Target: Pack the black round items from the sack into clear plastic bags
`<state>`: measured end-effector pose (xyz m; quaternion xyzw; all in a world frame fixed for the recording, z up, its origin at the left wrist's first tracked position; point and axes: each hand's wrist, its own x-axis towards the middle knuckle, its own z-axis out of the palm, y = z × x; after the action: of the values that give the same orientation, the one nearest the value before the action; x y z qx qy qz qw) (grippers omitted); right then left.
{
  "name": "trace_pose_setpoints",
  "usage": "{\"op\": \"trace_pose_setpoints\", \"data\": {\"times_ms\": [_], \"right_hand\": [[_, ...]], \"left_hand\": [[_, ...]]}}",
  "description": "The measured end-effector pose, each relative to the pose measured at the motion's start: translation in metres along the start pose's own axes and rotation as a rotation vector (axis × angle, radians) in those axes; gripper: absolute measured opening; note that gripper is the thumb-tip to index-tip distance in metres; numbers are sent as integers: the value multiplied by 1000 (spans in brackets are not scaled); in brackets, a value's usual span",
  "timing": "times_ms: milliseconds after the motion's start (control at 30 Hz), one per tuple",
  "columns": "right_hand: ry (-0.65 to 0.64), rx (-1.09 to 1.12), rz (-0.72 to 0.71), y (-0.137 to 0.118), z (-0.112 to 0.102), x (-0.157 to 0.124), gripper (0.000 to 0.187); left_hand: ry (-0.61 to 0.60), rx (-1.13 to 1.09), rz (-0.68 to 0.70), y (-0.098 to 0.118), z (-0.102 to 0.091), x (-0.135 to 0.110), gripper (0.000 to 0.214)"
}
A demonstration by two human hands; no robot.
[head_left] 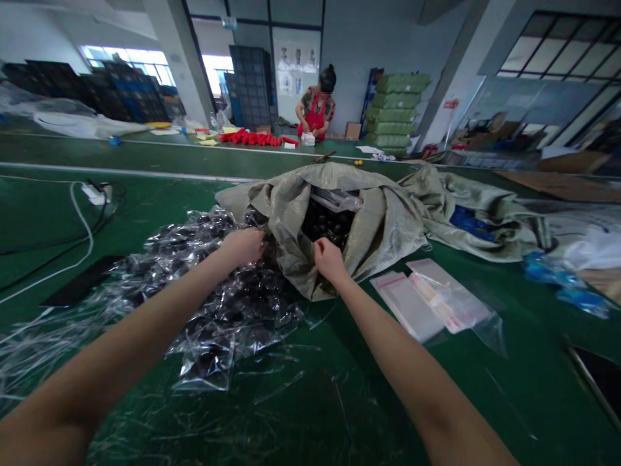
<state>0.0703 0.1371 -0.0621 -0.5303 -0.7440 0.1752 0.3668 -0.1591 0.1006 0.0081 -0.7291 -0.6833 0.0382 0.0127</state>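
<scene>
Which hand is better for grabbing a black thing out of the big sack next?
Probably the right hand: it's at the front rim of the sack, close to the black round pieces. The left hand is at the sack's left side, beside the bagged pile.

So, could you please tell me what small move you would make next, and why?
I would probably ease the near edge of the sack down a little with the right grip: it is closed at that edge, the sack's mouth is already open, and bunched fabric appears to hide part of the dark round items inside.
</scene>
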Motion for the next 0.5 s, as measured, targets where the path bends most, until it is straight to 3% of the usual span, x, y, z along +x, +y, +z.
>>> {"op": "trace_pose_setpoints", "data": {"times_ms": [100, 167, 233, 300, 367, 500], "right_hand": [[72, -130, 16, 21, -3, 27, 36], [-1, -220, 11, 35, 3, 35, 51], [-53, -303, 17, 45, 11, 36, 59], [-43, -337, 34, 51, 16, 33, 56], [-13, -302, 36, 54, 16, 30, 49], [81, -84, 43, 57, 8, 26, 47]], "left_hand": [[131, 24, 50, 46, 20, -67, 65], [80, 12, 53, 74, 43, -103, 84], [12, 9, -6, 90, 66, -121, 89], [2, 19, -51, 89, 82, -121, 80], [28, 36, -72, 74, 87, -113, 74], [22, 51, -64, 38, 77, -100, 72]]}}
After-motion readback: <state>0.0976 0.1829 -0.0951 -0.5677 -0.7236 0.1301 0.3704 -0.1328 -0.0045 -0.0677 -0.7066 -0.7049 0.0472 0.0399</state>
